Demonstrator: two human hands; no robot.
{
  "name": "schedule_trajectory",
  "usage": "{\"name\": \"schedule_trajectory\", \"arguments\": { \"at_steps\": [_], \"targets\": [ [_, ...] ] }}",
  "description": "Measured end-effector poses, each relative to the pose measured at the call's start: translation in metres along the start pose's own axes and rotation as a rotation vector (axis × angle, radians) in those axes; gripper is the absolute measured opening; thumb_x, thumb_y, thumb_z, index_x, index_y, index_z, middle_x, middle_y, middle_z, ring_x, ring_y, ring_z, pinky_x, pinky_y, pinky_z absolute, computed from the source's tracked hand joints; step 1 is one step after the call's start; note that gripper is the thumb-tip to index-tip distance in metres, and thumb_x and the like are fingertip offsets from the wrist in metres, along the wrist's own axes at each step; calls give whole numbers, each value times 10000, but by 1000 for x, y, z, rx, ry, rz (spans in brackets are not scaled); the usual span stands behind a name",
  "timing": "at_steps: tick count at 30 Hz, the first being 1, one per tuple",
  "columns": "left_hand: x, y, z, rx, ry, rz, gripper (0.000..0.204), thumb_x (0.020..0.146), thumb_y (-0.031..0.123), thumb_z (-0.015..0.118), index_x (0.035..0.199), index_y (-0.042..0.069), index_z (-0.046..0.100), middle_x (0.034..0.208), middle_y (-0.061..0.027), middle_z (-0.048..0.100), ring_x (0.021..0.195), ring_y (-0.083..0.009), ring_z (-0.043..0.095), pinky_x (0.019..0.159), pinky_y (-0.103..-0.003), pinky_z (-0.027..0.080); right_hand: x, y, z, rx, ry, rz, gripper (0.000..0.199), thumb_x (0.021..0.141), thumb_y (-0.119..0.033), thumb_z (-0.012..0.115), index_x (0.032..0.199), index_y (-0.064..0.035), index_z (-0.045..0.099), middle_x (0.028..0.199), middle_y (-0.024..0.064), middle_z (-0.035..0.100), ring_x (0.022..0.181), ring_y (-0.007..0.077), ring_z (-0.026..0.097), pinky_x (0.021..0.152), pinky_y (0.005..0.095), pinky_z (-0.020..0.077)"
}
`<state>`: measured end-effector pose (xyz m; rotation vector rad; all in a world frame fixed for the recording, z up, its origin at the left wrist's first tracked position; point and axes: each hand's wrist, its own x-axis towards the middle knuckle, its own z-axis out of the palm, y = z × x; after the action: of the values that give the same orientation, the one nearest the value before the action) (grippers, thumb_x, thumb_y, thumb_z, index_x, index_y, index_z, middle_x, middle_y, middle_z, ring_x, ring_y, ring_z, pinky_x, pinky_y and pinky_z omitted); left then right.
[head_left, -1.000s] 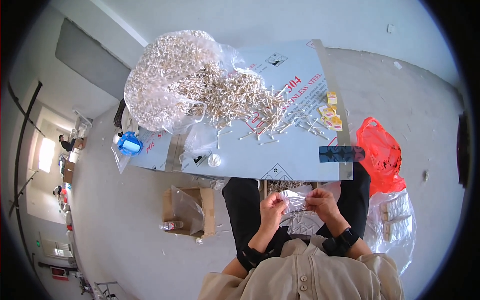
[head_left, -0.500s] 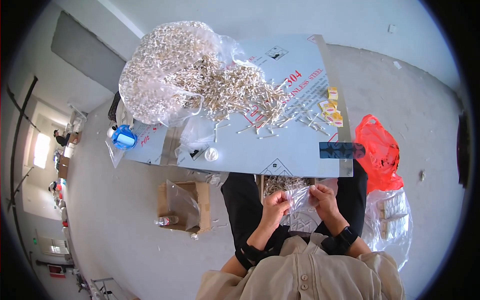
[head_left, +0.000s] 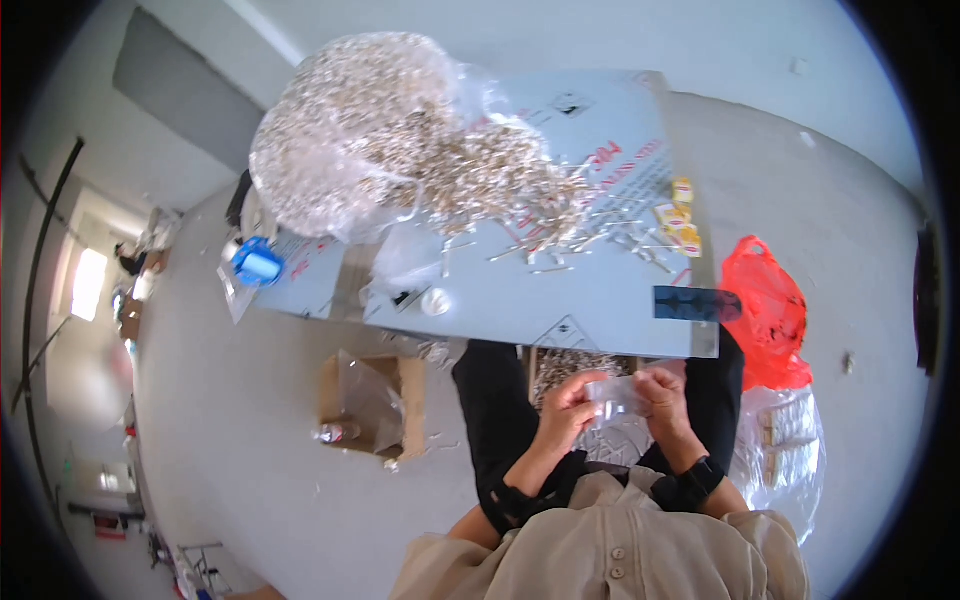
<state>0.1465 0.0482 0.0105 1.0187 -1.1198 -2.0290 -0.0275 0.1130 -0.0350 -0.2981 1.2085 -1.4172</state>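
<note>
Between my two hands, over my lap, a small clear plastic bag (head_left: 618,396) is stretched. My left hand (head_left: 568,408) pinches its left side, and my right hand (head_left: 660,400) grips the right side. Just beyond them, partly under the table edge, sits an open box (head_left: 582,368) full of cotton swabs. On the table (head_left: 560,325) ahead lies a heap of cotton swabs (head_left: 500,180), spilling from a large clear sack (head_left: 345,130) at the left. The bag's contents, if any, are too blurred to make out.
Small yellow packets (head_left: 683,222) and a dark strip (head_left: 690,303) lie at the table's right edge. A red plastic bag (head_left: 765,310) and a clear bag of packs (head_left: 790,440) are on the right. A cardboard box (head_left: 410,400) stands on the floor at left.
The view has shifted slightly, so the table and goods appear farther right. Both hands still hold the plastic bag; its shape between the fingers has changed a little.
</note>
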Motion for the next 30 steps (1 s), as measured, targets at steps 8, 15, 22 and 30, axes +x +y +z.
{"name": "schedule_trajectory", "arguments": {
  "at_steps": [8,15,22,30],
  "targets": [
    [7,-5,2,-43,-42,-4,449,778,-75,572,1217,17,539,693,1,565,520,-37,476,456,-196,347,6,3,-9,4,71,-87,194,960,-182,577,844,-43,643,711,-21,574,617,56,514,565,206,402],
    [10,-15,-5,-59,-23,32,137,820,-27,559,940,14,612,635,19,544,494,-29,467,438,-197,341,13,12,-15,56,49,-89,229,963,-210,584,848,-23,651,727,-3,606,627,66,540,576,208,427],
    [14,-20,-5,-43,56,38,44,834,18,587,796,24,565,597,28,506,467,-31,450,412,-220,313,-9,-22,21,154,17,55,165,951,-211,578,840,-92,605,691,-38,569,608,72,556,556,222,457],
    [18,-24,-11,-41,60,15,187,943,141,582,788,36,569,580,16,510,464,-35,448,409,-198,312,18,3,-1,131,1,10,101,927,-109,582,857,-71,644,731,-22,614,618,62,568,538,216,461]
  ]
}}
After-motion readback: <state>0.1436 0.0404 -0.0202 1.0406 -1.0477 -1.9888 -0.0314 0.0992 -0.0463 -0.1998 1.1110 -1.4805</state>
